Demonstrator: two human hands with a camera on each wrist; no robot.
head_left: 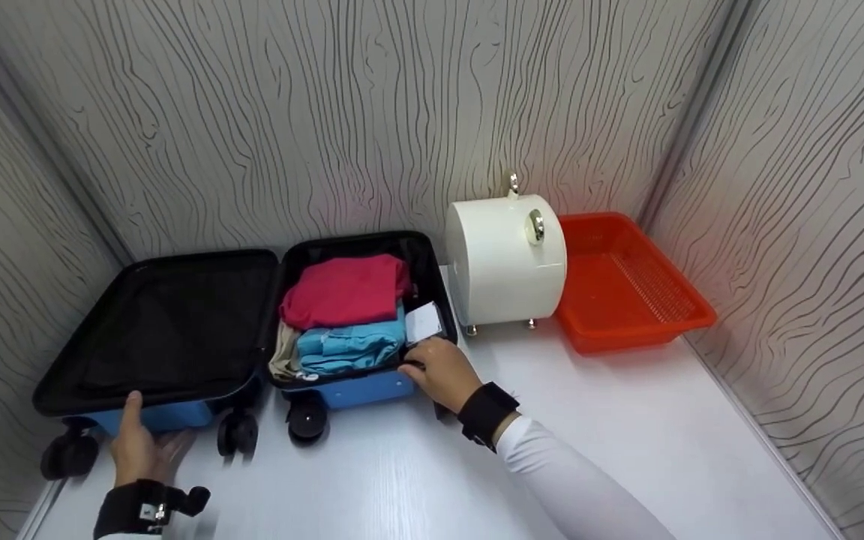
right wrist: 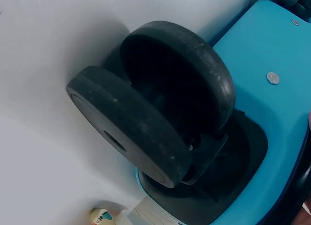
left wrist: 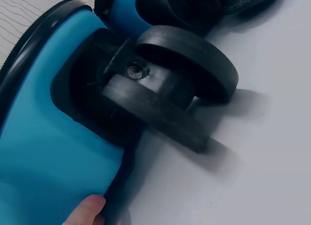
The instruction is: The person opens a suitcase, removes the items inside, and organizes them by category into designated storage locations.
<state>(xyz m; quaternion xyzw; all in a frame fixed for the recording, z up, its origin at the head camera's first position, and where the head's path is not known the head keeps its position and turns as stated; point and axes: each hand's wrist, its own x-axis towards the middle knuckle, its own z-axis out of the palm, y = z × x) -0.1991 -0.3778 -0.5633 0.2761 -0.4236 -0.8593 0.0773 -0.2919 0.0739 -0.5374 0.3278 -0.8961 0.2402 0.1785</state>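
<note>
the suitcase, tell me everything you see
The suitcase lies open on a white table, halves side by side. Its blue shell looks like hard plastic, with black rims and wheels. The left half shows black lining; the right half holds red, blue and beige clothes and a white item. The left grip holds the left half's near edge, the right grip the right half's near right corner.

Wood-grain-print panels (head_left: pixel 372 112) are walling in a white tabletop (head_left: pixel 372 480) at lower centre, and grey corner strips (head_left: pixel 699 112) are running down the upper left and upper right, suggesting a small booth.
</note>
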